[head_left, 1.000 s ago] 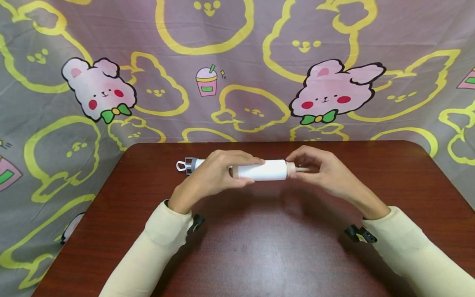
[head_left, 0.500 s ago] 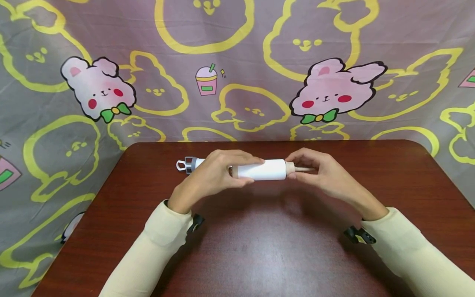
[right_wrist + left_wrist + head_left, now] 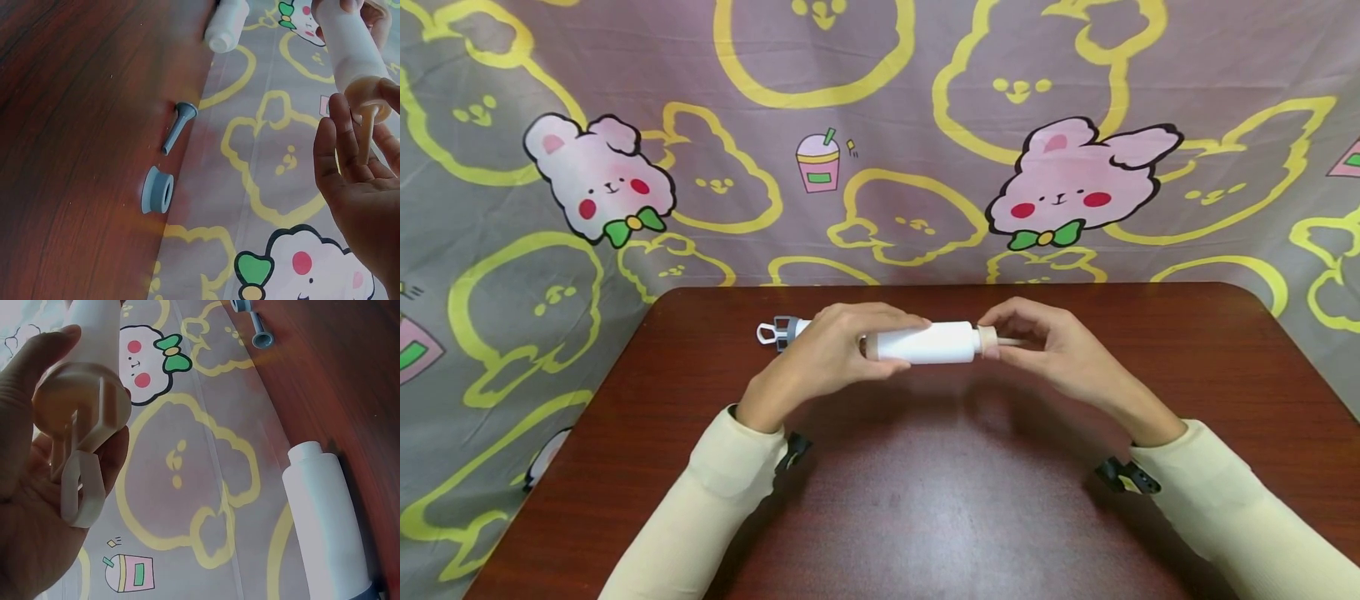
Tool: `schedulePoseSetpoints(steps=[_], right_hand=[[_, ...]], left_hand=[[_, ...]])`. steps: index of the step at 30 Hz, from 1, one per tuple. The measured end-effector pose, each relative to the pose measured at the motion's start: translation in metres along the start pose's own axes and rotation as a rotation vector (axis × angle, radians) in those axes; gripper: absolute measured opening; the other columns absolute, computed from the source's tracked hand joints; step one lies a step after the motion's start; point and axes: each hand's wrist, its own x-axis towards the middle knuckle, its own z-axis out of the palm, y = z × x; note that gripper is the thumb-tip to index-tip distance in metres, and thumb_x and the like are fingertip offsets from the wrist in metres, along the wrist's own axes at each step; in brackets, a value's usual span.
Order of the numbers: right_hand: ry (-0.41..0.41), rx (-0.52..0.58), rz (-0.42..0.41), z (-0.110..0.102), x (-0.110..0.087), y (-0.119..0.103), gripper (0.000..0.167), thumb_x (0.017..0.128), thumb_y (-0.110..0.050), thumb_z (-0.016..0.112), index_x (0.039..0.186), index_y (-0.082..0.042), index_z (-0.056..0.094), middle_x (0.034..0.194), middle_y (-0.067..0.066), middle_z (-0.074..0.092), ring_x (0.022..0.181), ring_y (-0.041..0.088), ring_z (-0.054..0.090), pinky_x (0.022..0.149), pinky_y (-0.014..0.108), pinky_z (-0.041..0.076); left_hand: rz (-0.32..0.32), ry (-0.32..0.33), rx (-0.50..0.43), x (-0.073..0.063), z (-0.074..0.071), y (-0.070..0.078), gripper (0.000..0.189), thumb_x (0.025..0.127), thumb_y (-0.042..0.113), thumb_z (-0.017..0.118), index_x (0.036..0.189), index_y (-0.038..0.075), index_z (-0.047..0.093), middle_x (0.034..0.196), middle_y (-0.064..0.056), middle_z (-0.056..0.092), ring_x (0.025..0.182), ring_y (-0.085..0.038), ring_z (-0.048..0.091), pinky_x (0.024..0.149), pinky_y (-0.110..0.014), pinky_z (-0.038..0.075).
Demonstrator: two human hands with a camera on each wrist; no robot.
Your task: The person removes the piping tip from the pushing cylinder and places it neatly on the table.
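Observation:
My left hand [image 3: 827, 354] grips a white squeeze bottle [image 3: 921, 342], held level above the table. A beige end piece with a loop [image 3: 84, 487] covers the bottle's end within that palm. At the other end, my right hand [image 3: 1063, 350] pinches a beige cap [image 3: 987, 342] between thumb and fingers. A thin beige spout [image 3: 367, 137] sticks out of this cap into the right palm. Between cap and bottle body a short stretch of white neck [image 3: 977, 341] shows. In the right wrist view the right fingers curve around the cap's side.
A second white bottle [image 3: 328, 531] lies on the brown table [image 3: 910, 500] behind my left hand, with a grey frame and white loop [image 3: 767, 334] at its end. A grey nozzle [image 3: 181, 128] and a grey ring [image 3: 159, 190] lie further right. Patterned cloth [image 3: 880, 142] hangs behind the table.
The bottle body has shifted slightly left in my left hand's grip, and the white neck now shows beside the beige cap. My right hand stays almost in place.

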Motion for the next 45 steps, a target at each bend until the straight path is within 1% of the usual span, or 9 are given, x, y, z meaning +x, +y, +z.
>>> schedulePoseSetpoints(steps=[6,13,17,23,28,33,37,40,45], right_hand=[[0.012,0.001,-0.01,0.001,0.0,0.0,0.026,0.096,-0.01,0.075,0.121,-0.01,0.068,0.11,0.005,0.072,0.096,0.014,0.071,0.081,0.022,0.058],[0.019,-0.013,-0.003,0.002,-0.001,-0.001,0.025,0.096,-0.01,0.075,0.121,-0.011,0.068,0.105,0.004,0.071,0.089,0.016,0.069,0.076,0.025,0.056],[0.015,-0.005,0.001,0.002,-0.001,-0.001,0.026,0.097,-0.01,0.075,0.121,-0.01,0.068,0.104,0.004,0.071,0.088,0.016,0.069,0.076,0.025,0.056],[0.014,0.007,-0.008,0.002,-0.002,-0.001,0.025,0.097,-0.011,0.075,0.121,-0.012,0.069,0.102,0.004,0.071,0.088,0.015,0.069,0.076,0.024,0.055],[0.009,0.004,-0.006,0.002,-0.003,-0.001,0.025,0.097,-0.011,0.075,0.121,-0.013,0.069,0.102,0.004,0.071,0.088,0.016,0.069,0.075,0.025,0.055],[0.004,-0.009,0.01,0.002,-0.004,0.001,0.026,0.097,-0.013,0.076,0.121,-0.014,0.068,0.102,0.003,0.071,0.088,0.016,0.069,0.076,0.024,0.054],[0.002,-0.004,0.014,0.001,-0.004,0.002,0.025,0.097,-0.013,0.075,0.121,-0.014,0.068,0.102,0.003,0.071,0.088,0.016,0.069,0.075,0.024,0.055],[0.0,-0.007,0.008,0.002,-0.004,0.003,0.025,0.097,-0.012,0.075,0.121,-0.014,0.068,0.101,0.003,0.071,0.088,0.016,0.069,0.075,0.025,0.054],[-0.006,-0.012,0.006,0.002,-0.005,0.003,0.024,0.098,-0.012,0.074,0.121,-0.014,0.068,0.1,0.003,0.07,0.088,0.017,0.069,0.075,0.025,0.054]], left_hand=[[-0.007,0.0,0.0,-0.002,-0.001,-0.002,0.048,0.085,0.021,0.089,0.131,0.021,0.075,0.126,0.002,0.076,0.107,-0.013,0.071,0.086,-0.035,0.059],[-0.042,-0.01,-0.025,-0.006,-0.003,-0.003,0.048,0.086,0.019,0.088,0.131,0.021,0.075,0.126,0.004,0.076,0.106,-0.012,0.07,0.087,-0.034,0.058],[-0.061,-0.017,-0.028,-0.008,-0.004,-0.006,0.047,0.086,0.019,0.088,0.131,0.022,0.075,0.125,0.005,0.076,0.106,-0.011,0.07,0.086,-0.034,0.057],[-0.067,-0.017,-0.031,-0.012,-0.006,-0.008,0.047,0.086,0.019,0.088,0.131,0.022,0.075,0.126,0.006,0.076,0.106,-0.011,0.07,0.086,-0.034,0.057],[-0.085,-0.025,-0.035,-0.019,-0.008,-0.011,0.048,0.086,0.017,0.087,0.132,0.021,0.074,0.125,0.006,0.076,0.105,-0.011,0.069,0.086,-0.034,0.057],[-0.133,-0.052,-0.039,-0.028,-0.01,-0.014,0.05,0.085,0.017,0.088,0.133,0.023,0.074,0.125,0.005,0.075,0.105,-0.013,0.069,0.087,-0.035,0.057],[-0.198,-0.08,-0.044,-0.037,-0.014,-0.017,0.05,0.085,0.017,0.088,0.132,0.025,0.075,0.128,0.003,0.074,0.109,-0.016,0.068,0.089,-0.037,0.056],[-0.244,-0.096,-0.036,-0.046,-0.016,-0.02,0.049,0.085,0.016,0.088,0.131,0.024,0.075,0.129,0.002,0.074,0.112,-0.018,0.068,0.09,-0.039,0.056],[-0.293,-0.117,-0.011,-0.06,-0.018,-0.027,0.048,0.085,0.017,0.088,0.131,0.024,0.075,0.127,0.002,0.075,0.108,-0.02,0.067,0.089,-0.04,0.055]])
